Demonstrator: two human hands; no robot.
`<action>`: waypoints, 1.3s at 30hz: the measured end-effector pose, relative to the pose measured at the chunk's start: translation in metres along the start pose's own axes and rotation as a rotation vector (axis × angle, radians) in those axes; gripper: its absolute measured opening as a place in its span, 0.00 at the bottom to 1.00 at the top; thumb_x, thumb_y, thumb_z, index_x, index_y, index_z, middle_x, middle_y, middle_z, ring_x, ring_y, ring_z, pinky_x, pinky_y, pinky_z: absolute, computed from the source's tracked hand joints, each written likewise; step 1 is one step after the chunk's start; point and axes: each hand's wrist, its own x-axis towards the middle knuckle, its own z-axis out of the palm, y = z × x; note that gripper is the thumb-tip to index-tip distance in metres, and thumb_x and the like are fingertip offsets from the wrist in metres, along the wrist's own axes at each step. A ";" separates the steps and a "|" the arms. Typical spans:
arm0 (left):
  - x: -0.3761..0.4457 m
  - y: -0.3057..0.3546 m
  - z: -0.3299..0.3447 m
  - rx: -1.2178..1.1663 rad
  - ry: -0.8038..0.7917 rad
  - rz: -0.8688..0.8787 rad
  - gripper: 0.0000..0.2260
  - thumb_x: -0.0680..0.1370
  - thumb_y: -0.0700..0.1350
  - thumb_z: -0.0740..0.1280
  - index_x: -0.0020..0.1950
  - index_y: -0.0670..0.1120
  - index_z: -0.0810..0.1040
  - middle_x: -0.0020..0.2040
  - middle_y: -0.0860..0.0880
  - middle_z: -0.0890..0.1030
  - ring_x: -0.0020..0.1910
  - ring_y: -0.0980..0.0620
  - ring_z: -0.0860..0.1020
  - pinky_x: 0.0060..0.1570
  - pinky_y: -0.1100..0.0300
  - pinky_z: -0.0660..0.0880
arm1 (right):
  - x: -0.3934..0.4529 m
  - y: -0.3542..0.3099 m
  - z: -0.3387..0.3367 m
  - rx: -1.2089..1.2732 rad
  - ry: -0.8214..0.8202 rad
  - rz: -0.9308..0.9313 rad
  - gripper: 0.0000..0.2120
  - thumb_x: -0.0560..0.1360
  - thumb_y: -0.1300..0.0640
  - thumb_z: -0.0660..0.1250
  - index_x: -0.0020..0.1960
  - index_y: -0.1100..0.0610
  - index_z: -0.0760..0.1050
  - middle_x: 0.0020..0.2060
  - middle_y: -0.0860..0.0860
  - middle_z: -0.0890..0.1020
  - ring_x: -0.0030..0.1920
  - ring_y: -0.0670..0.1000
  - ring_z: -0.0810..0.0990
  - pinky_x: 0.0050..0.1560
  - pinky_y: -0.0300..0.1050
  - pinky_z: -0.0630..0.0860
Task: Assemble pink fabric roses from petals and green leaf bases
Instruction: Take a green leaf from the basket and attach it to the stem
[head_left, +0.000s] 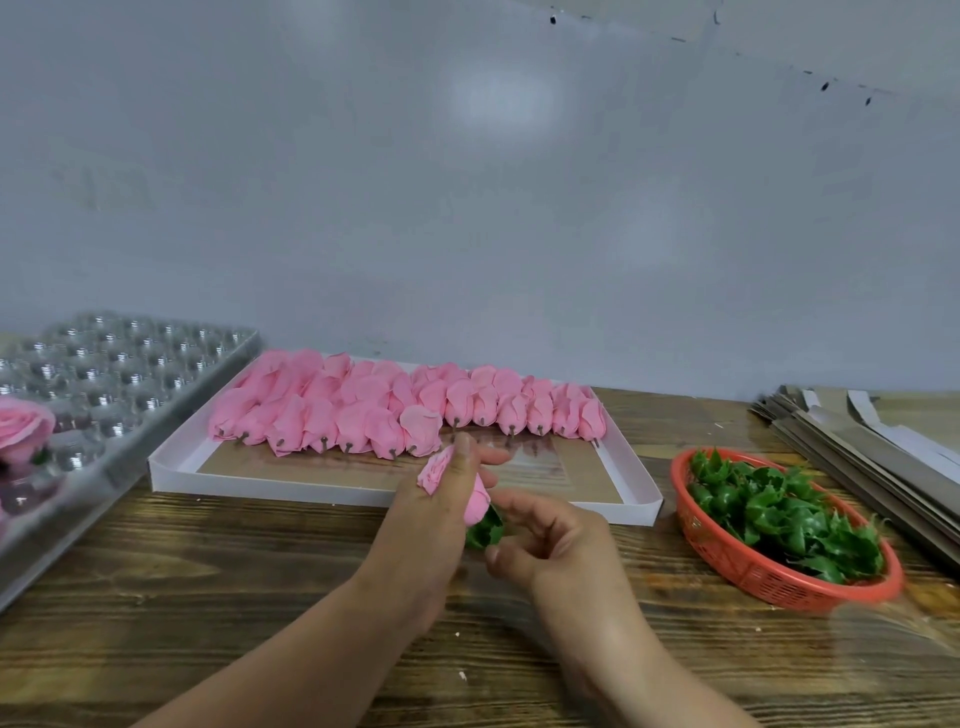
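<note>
Watching from my feed: left hand (434, 512) fingers closed around a pink rose bud (475, 501), held above the wooden table (218, 582); right hand (558, 540) pinches a green leaf base (485, 530) at the bud's lower end; more pink buds (395, 410) lie rowed in the white tray (363, 493) behind; leaf bases (784, 519) heaped in the red basket (769, 577), right.

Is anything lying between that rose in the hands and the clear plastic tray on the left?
Nothing visible does. The pink fabric rose, held in the left hand, has only bare wooden table between it and the clear plastic cup tray.
</note>
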 end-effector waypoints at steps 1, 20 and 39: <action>0.000 0.000 0.001 -0.009 -0.001 -0.007 0.20 0.68 0.65 0.56 0.42 0.57 0.84 0.47 0.47 0.79 0.49 0.49 0.77 0.48 0.55 0.75 | 0.000 0.002 0.000 -0.035 0.033 -0.010 0.31 0.69 0.78 0.62 0.40 0.41 0.83 0.23 0.45 0.74 0.25 0.43 0.66 0.29 0.35 0.66; 0.001 -0.005 -0.001 -0.026 0.018 -0.013 0.21 0.68 0.66 0.58 0.43 0.55 0.84 0.44 0.49 0.82 0.41 0.56 0.81 0.40 0.61 0.76 | -0.002 0.006 0.003 0.317 0.056 0.115 0.21 0.69 0.79 0.63 0.50 0.57 0.83 0.45 0.64 0.83 0.44 0.56 0.79 0.50 0.50 0.79; -0.002 -0.004 0.002 0.071 0.048 0.044 0.16 0.79 0.56 0.58 0.44 0.50 0.82 0.33 0.59 0.80 0.34 0.66 0.77 0.32 0.73 0.71 | 0.001 0.006 0.003 0.230 0.202 0.195 0.11 0.69 0.75 0.67 0.40 0.60 0.82 0.33 0.53 0.83 0.34 0.46 0.79 0.41 0.37 0.77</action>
